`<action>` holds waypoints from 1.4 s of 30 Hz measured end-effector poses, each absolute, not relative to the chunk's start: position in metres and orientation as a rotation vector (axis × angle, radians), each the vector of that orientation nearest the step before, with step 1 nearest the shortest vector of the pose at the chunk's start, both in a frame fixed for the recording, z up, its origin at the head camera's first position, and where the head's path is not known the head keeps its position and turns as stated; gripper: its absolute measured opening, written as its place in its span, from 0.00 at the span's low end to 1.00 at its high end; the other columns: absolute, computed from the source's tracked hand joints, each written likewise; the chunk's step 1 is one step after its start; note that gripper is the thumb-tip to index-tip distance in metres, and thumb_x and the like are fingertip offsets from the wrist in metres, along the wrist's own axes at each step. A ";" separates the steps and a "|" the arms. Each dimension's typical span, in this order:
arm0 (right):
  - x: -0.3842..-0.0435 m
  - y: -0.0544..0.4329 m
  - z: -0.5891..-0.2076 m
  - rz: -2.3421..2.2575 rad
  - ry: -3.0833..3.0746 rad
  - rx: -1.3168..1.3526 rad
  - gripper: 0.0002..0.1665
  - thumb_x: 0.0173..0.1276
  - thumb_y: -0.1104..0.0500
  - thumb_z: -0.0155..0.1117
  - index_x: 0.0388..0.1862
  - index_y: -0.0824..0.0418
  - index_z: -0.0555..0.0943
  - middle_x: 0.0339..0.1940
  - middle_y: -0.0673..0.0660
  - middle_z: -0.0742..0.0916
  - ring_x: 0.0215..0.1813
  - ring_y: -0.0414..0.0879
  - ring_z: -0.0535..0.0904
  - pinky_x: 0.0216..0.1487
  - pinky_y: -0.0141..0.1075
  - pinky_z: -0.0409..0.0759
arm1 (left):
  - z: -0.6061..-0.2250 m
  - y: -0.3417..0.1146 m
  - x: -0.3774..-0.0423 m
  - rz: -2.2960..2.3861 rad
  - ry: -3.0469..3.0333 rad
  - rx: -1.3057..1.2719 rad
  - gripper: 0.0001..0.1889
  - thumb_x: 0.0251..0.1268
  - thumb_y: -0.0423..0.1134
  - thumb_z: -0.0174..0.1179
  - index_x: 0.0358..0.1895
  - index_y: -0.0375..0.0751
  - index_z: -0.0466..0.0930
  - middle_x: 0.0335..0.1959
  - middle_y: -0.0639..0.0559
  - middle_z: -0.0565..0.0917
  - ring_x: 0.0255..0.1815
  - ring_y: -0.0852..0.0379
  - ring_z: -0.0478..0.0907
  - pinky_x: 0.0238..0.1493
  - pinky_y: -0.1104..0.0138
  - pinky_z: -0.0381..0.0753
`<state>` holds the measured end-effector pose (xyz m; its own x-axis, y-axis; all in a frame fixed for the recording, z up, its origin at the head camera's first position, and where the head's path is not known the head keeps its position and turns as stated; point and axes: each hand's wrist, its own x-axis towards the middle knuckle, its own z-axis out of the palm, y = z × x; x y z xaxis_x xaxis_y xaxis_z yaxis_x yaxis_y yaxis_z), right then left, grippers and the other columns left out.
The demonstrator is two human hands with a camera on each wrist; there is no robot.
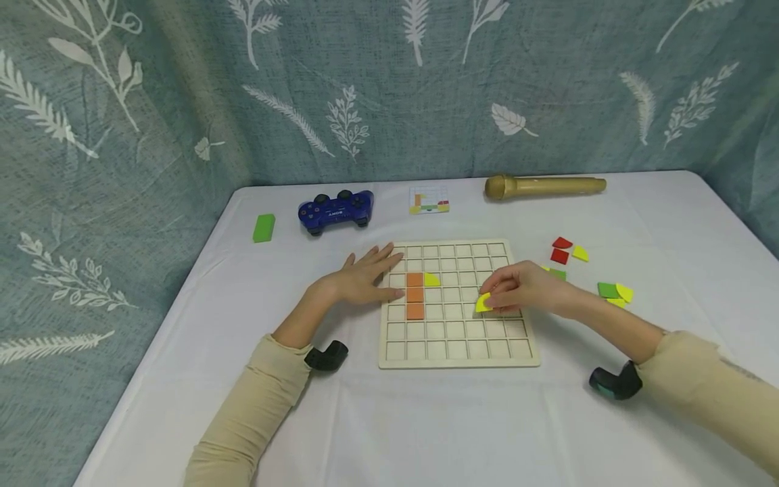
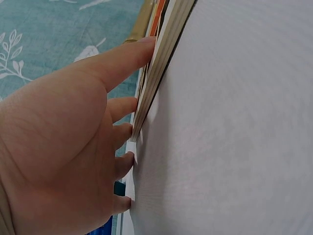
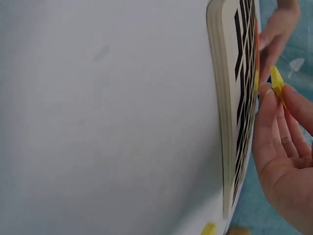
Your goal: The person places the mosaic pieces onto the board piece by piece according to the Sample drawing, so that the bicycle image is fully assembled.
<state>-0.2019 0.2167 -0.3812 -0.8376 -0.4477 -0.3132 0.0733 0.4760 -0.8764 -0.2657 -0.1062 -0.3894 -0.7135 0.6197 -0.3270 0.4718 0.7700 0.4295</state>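
A pale wooden grid board (image 1: 456, 350) lies on the white table. Three orange square tiles (image 1: 415, 295) fill a column of cells on its left side, and a yellow quarter-round tile (image 1: 432, 279) sits beside the top one. My left hand (image 1: 359, 279) rests on the board's left edge with its fingers spread; in the left wrist view the thumb touches that edge. Over the right part of the board, my right hand (image 1: 517, 287) pinches another yellow tile (image 3: 277, 81) between thumb and fingertips, tilted up from the surface.
Right of the board lie red tiles (image 1: 560, 256), a yellow tile (image 1: 581, 253) and green tiles (image 1: 607, 290). Behind it are a blue game controller (image 1: 337, 211), a small pattern card (image 1: 429, 201) and a gold microphone (image 1: 548, 187). A green block (image 1: 264, 228) lies at far left.
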 end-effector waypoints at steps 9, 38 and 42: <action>-0.202 0.176 -0.384 -1.346 2.099 -0.420 0.13 0.65 0.63 0.66 0.46 0.69 0.81 0.32 0.58 0.87 0.35 0.49 0.84 0.41 0.40 0.83 | -0.387 -0.106 -0.265 0.437 2.503 0.816 0.43 0.68 0.61 0.51 0.77 0.49 0.40 0.77 0.50 0.35 0.76 0.47 0.29 0.67 0.43 0.24; -0.191 0.095 -0.389 -1.404 2.139 -0.377 0.08 0.61 0.67 0.68 0.40 0.68 0.83 0.26 0.56 0.87 0.27 0.45 0.84 0.34 0.36 0.83 | -0.388 -0.105 -0.264 0.407 2.528 0.825 0.42 0.68 0.60 0.50 0.77 0.49 0.42 0.77 0.50 0.36 0.76 0.46 0.31 0.67 0.42 0.27; -0.190 0.090 -0.390 -1.402 2.169 -0.353 0.07 0.60 0.68 0.69 0.38 0.68 0.84 0.24 0.55 0.86 0.26 0.45 0.83 0.33 0.35 0.83 | -0.389 -0.105 -0.264 0.403 2.529 0.824 0.42 0.68 0.60 0.50 0.77 0.49 0.42 0.77 0.50 0.36 0.76 0.46 0.31 0.68 0.42 0.27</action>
